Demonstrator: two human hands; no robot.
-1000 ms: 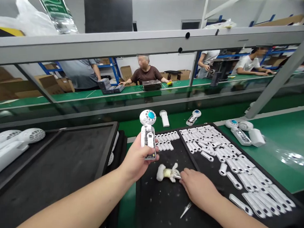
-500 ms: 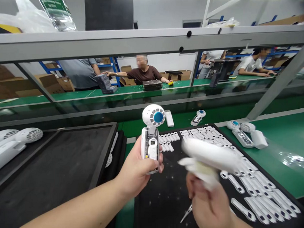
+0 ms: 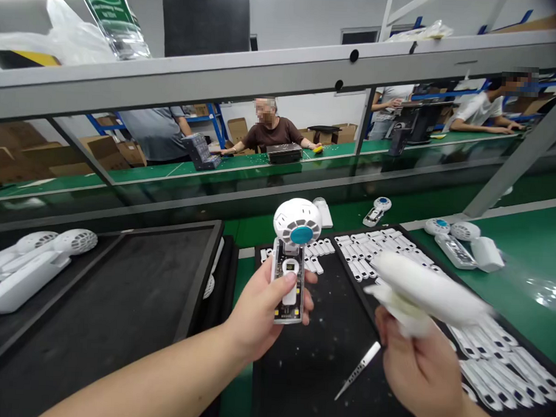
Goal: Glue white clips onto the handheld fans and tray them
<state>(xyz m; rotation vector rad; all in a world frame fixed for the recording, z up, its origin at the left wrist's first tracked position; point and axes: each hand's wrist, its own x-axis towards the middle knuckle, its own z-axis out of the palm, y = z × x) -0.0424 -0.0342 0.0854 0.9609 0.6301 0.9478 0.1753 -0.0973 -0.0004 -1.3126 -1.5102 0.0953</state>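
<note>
My left hand [image 3: 260, 305] is closed around a small handheld fan [image 3: 298, 221] with a round white head, a blue centre and an open body showing its circuit board. The thumb presses on a white cover piece on that body. My right hand [image 3: 418, 365] grips a blurred white bundle [image 3: 425, 286], which looks like a white tube with a crumpled wrap. A pair of tweezers [image 3: 358, 370] lies on the black mat between the hands. Rows of small white covers [image 3: 491, 368] lie on the black tray beyond and right of my right hand.
At the left, white fans [image 3: 52, 255] rest on a black tray [image 3: 133, 288]. Fan parts [image 3: 454, 248] and clear plastic lie on the green bench [image 3: 536, 242] at right. A metal frame bar [image 3: 264, 74] crosses ahead; several people work behind it.
The fan in my left hand has tilted, its head now facing lower, and the thumb has moved up onto the cover piece. My right hand and the white bundle have shifted right, uncovering the tweezers.
</note>
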